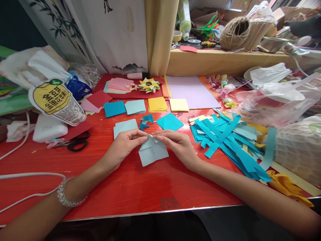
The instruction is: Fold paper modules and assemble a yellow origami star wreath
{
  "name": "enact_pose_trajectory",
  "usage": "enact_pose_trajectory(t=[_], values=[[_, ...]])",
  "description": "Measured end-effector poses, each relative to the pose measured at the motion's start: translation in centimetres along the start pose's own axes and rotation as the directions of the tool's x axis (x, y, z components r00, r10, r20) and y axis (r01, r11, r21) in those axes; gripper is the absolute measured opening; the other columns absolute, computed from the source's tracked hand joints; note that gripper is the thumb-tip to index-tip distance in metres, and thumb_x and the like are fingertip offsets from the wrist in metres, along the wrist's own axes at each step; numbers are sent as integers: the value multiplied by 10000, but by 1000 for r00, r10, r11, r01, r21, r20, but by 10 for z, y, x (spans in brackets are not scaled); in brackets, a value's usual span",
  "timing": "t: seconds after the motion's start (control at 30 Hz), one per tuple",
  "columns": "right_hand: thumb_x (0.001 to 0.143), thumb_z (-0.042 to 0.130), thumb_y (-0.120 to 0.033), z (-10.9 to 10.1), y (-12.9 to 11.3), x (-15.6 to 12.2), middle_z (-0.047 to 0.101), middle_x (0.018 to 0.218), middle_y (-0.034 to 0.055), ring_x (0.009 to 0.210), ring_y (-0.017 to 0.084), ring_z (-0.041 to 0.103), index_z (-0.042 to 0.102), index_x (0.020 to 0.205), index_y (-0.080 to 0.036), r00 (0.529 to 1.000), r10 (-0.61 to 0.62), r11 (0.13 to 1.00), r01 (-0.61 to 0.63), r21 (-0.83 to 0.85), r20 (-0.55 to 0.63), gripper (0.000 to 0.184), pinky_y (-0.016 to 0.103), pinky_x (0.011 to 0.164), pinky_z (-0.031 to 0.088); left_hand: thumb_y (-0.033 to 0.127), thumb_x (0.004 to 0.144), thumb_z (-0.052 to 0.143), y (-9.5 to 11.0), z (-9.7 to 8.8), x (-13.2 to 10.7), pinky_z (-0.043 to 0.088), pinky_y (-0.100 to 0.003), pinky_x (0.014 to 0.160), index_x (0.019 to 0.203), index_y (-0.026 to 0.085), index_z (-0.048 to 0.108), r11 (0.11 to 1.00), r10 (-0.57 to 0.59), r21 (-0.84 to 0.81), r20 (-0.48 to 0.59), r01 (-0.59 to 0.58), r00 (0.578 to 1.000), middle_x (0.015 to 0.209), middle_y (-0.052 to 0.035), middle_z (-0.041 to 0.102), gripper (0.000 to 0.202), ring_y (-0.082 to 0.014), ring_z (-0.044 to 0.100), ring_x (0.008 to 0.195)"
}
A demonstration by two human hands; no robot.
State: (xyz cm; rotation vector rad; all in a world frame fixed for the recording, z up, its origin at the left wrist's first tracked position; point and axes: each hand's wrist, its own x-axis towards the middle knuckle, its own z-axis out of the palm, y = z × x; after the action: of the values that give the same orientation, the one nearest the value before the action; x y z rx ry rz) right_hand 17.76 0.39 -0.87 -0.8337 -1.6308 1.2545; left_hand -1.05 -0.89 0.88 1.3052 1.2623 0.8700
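Note:
Between my two hands is a light blue square of paper (153, 153), partly folded at its far edge and tilted above the red table. The thumb and fingers of my left hand (127, 142) pinch its upper left corner. On the other side, my right hand (179, 144) pinches the upper right edge. Behind my left hand lies a stack of light blue paper squares (125, 127). Small folded blue paper pieces (146, 121) and a bright blue paper square (170, 121) lie just beyond my fingertips.
Stacks of blue (114, 109), light blue (135, 107), yellow (157, 104) and pale yellow paper (179, 104) line the back. A folded paper ring (149, 85) sits behind them. Blue paper strips (223, 134) are heaped at right. Black-handled scissors (77, 144) and a white cable (32, 174) lie left.

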Motion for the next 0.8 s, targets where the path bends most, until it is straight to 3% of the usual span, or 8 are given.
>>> enact_pose_trajectory(t=[0.2, 0.37, 0.47, 0.6, 0.8], values=[[783, 601, -336, 2, 2, 0, 661, 845, 9, 826, 134, 605, 657, 810, -198, 993, 113, 992, -115, 59, 35, 151, 256, 748, 481, 388, 776, 584, 0, 2, -2, 417, -221, 699, 840, 202, 650, 989, 45, 141, 36, -49, 998, 840, 6, 663, 207, -147, 574, 792], [791, 576, -388, 3, -1, 2, 665, 1000, 16, 951, 156, 603, 642, 967, -220, 972, 231, 965, -233, 123, 36, 252, 276, 808, 489, 418, 792, 547, 1, 3, -4, 422, -246, 701, 876, 199, 642, 968, 92, 234, 7, -91, 996, 863, -12, 665, 253, -175, 578, 818], [790, 567, -416, 2, -4, 3, 672, 1027, 22, 972, 183, 611, 661, 989, -213, 951, 286, 942, -301, 147, 118, 299, 310, 838, 497, 419, 799, 537, 3, 4, -6, 422, -239, 686, 865, 202, 643, 953, 121, 280, 0, -116, 993, 856, -10, 664, 251, -175, 581, 812], [742, 629, -393, 2, -6, 4, 674, 1043, 37, 992, 217, 617, 659, 1033, -195, 916, 323, 906, -372, 203, 238, 353, 377, 896, 489, 414, 798, 541, 4, 4, -8, 427, -227, 673, 861, 202, 643, 938, 155, 312, 4, -149, 988, 842, -6, 667, 243, -168, 589, 793], [759, 609, -398, 1, -8, 2, 679, 1036, 44, 1003, 224, 621, 644, 1087, -208, 906, 323, 886, -391, 250, 273, 380, 387, 894, 496, 405, 819, 515, 4, 5, -9, 424, -219, 674, 865, 206, 645, 916, 184, 359, 24, -180, 983, 872, -7, 673, 242, -165, 582, 815]])
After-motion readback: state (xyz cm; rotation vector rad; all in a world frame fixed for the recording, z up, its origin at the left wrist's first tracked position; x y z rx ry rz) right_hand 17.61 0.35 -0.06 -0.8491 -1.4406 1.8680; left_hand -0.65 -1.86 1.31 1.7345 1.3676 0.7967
